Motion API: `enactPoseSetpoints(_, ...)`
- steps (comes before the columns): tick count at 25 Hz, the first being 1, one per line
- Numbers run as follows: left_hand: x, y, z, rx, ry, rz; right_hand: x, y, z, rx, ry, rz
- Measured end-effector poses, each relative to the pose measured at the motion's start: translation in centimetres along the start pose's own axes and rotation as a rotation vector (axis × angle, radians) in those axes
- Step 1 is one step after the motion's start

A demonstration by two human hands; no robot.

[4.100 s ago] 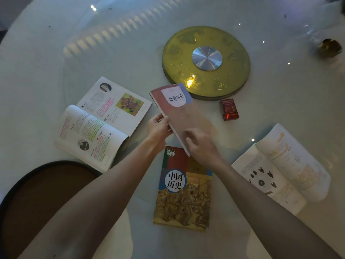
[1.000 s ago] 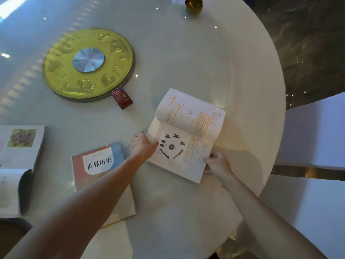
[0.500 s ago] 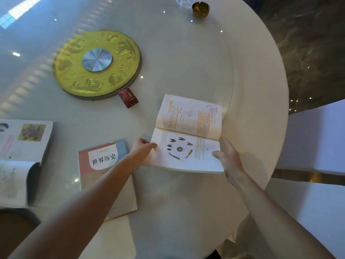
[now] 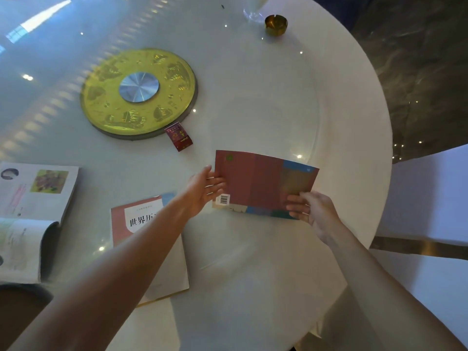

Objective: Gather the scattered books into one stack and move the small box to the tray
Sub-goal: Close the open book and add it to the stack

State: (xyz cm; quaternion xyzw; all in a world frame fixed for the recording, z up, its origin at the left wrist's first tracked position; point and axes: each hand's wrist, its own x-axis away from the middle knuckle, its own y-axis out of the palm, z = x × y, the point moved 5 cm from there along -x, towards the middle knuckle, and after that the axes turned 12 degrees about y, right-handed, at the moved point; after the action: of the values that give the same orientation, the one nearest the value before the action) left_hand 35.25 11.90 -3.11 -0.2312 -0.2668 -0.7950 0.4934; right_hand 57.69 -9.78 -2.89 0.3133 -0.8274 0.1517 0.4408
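Observation:
A closed book (image 4: 263,183) with a red and blue back cover and a barcode is held just above the table. My left hand (image 4: 203,190) grips its left edge and my right hand (image 4: 311,211) its lower right corner. A stack of books (image 4: 141,224) topped by a red and white cover lies under my left forearm. An open book (image 4: 33,214) rests at the left edge. The small red box (image 4: 178,136) sits beside the yellow disc. The dark round tray (image 4: 17,307) shows at the bottom left corner.
A yellow lazy-susan disc (image 4: 138,93) with a metal hub sits mid-table. A brass ashtray (image 4: 276,24) stands at the far edge. The round white table (image 4: 253,274) ends at the right, with dark floor and a white chair (image 4: 430,193) beyond.
The open book on the right has been shut, its back cover now facing up, and both hands hold it. The view shifted slightly right.

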Motion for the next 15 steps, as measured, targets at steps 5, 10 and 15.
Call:
enactPoseSetpoints(5,-1.9,1.7,-1.2,-0.373,0.052,-0.027,-3.2,-1.3,-0.8,0.377,-0.086,0.291)
enactPoseSetpoints(10,-2.4,2.4,-3.2,-0.905,0.284,-0.102,-4.8,-1.1,-1.2,0.724,-0.188,0.39)
enactPoseSetpoints(15,-1.2,3.2,-5.0,-1.409,0.544,-0.218,-3.9,-0.5,0.2,0.934,-0.295,0.48)
